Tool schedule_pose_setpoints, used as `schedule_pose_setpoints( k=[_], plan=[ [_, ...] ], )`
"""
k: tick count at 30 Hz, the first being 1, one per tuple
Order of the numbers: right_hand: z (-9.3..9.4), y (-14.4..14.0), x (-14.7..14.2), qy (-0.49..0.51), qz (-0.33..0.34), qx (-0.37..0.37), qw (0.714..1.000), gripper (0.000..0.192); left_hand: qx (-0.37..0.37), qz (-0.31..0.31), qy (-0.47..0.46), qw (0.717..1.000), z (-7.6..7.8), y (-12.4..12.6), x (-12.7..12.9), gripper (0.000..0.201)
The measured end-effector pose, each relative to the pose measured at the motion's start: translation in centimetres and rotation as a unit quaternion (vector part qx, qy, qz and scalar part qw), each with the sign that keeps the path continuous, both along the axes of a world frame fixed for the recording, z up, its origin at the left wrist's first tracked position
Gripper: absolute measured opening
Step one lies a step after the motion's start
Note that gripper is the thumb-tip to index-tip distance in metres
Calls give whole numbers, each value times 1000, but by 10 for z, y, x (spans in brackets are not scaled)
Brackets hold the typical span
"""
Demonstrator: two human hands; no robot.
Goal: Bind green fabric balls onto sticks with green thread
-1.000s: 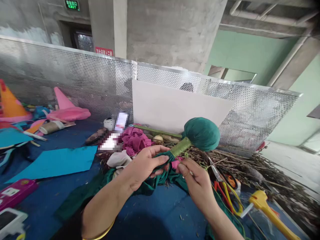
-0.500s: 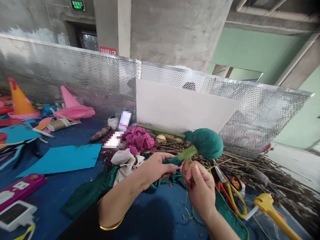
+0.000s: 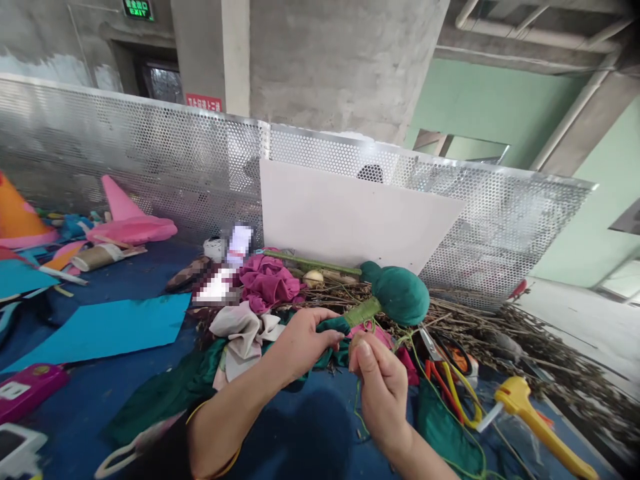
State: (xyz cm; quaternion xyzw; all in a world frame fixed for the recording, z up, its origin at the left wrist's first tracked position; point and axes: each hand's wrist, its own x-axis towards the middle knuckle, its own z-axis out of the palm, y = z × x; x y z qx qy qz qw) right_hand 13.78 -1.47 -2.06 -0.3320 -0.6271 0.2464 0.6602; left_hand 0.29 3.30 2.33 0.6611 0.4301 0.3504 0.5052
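My left hand is closed around the dark green cloth end of a stick. Light green yarn is wound tightly around its middle, and a stuffed teal cloth ball forms the far end. Just below the wound part, my right hand is closed in a pinch on the yarn; a loose strand hangs beneath it. Pink cloth lies behind the right fingers. Off-white cloth and dark green cloth lie beside my left forearm.
To the right are scissors, red-and-yellow-handled pliers, a yellow glue gun and dried stalks. A blue sheet, magenta cloth and pink cone hat lie left. Behind stands a white board against perforated metal.
The view has shifted slightly right. My right hand has moved a little down and away from the stick, uncovering more pink cloth. My left hand keeps its hold.
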Motion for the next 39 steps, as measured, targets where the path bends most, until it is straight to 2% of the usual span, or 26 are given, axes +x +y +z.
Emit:
schedule_pose_setpoints(
  k=[4,7,11,16,20,22,27,30,34,39],
  plan=[
    [19,3,13,-37,56,-17,998,32,96,37,158,982,6,-4,-2,27],
    [33,7,27,-92,16,-23,995,29,151,46,278,948,9,-9,-1,28],
    [42,9,37,-159,-32,-29,986,28,200,19,361,911,7,-15,3,29],
    [44,10,37,-194,-29,-51,979,26,251,-11,411,876,4,-21,7,21],
    [42,14,36,-189,-39,-71,979,26,309,-27,437,844,0,-24,12,24],
    [40,17,37,-175,-41,-92,979,27,352,-39,461,814,-3,-24,14,25],
    [34,23,39,-112,-67,-166,977,31,478,-52,507,715,-12,-24,18,30],
    [34,25,42,-80,-51,-211,973,32,525,-55,513,676,-15,-25,19,32],
    [38,26,43,-47,-39,-238,969,32,561,-51,511,649,-18,-27,19,32],
    [38,27,45,-36,-47,-245,968,33,575,-43,499,647,-19,-26,20,32]
  ],
)
